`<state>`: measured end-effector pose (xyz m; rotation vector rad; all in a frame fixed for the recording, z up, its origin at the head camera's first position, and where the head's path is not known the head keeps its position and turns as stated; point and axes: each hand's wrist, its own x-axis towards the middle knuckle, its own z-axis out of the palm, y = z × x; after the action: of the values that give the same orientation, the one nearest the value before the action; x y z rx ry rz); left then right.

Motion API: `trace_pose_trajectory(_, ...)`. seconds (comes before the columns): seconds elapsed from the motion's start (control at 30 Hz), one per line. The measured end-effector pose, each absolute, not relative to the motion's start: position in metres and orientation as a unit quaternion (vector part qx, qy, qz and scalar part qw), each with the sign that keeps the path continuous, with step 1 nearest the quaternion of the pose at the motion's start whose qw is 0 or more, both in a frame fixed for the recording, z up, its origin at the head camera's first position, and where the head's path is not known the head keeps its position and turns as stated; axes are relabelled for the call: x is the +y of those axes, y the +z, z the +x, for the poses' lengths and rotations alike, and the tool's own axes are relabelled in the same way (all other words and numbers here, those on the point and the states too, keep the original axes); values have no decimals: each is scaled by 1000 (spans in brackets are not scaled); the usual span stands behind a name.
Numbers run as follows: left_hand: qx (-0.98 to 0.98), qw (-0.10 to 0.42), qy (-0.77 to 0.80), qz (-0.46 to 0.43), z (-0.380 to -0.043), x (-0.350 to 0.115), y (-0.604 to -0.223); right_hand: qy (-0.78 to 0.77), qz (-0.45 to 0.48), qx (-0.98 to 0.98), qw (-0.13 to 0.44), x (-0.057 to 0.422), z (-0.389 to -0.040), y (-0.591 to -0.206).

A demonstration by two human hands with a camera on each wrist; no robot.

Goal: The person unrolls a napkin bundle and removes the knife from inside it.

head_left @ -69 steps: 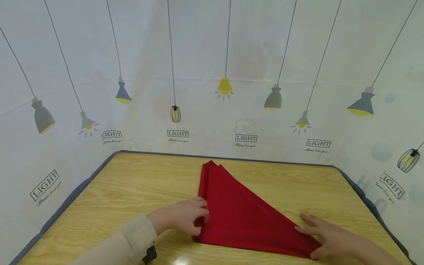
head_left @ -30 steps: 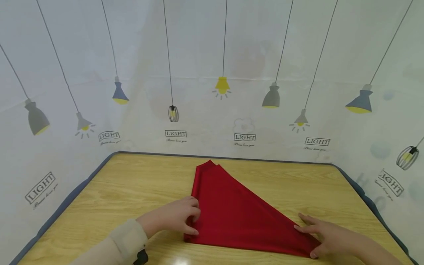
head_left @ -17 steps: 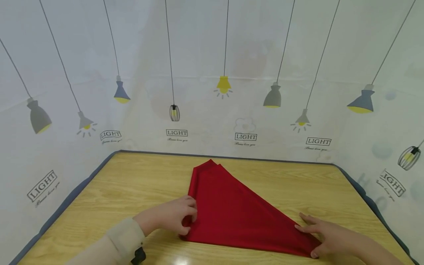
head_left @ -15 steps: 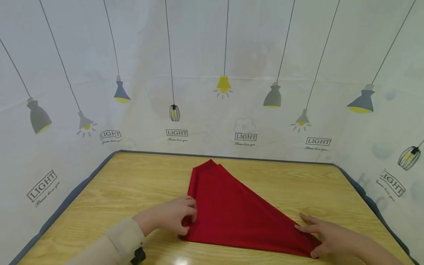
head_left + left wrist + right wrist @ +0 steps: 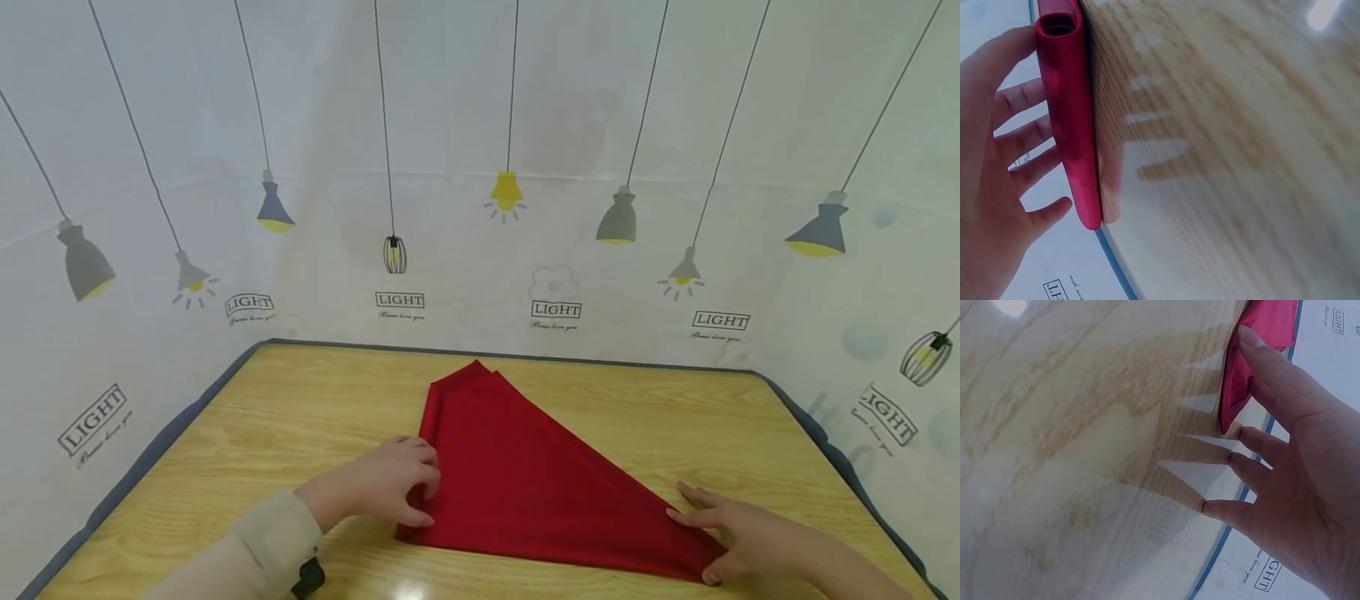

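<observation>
A glossy red cloth [image 5: 525, 483] lies folded in a roughly triangular shape, its narrow tip toward the right. My left hand [image 5: 382, 483] rests over the cloth's left edge with bent, spread fingers, the thumb close to the near corner. In the left wrist view, fingertips of that hand [image 5: 997, 150] meet the rounded folded edge [image 5: 1069, 106], whose near end shows a small hollow. At the right tip, my right hand [image 5: 750, 537] presses the cloth with thumb and index finger; the right wrist view shows the other fingers [image 5: 1235, 512] spread beyond the cloth's tip [image 5: 1232, 403].
The cloth lies on a wood-grain table [image 5: 315, 408] with a dark blue border [image 5: 450, 350]. White sheeting [image 5: 450, 108] printed with hanging lamps encloses the back and sides. A small black device [image 5: 307, 575] sits at the left wrist below a cream sleeve [image 5: 277, 533].
My left hand has slid to the left, and the cloth's left edge has moved out with it, so the cloth looks wider. My right hand has stayed on the tip.
</observation>
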<state>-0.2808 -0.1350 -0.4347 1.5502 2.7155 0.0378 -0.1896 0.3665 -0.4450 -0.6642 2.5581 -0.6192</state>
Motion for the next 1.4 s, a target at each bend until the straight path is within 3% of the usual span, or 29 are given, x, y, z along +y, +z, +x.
trace_pose_trajectory(0.27, 865, 64, 72, 492, -282, -138, -433, -229, -242, 917, 218, 367, -190, -445)
trace_pose_trajectory(0.73, 852, 93, 107, 505, -285, -152, -436, -240, -237, 915, 222, 366, -189, -442)
trace_pose_trajectory(1.4, 867, 25, 52, 496, -283, -164, -436, -246, -232, 914, 225, 366, -189, -442)
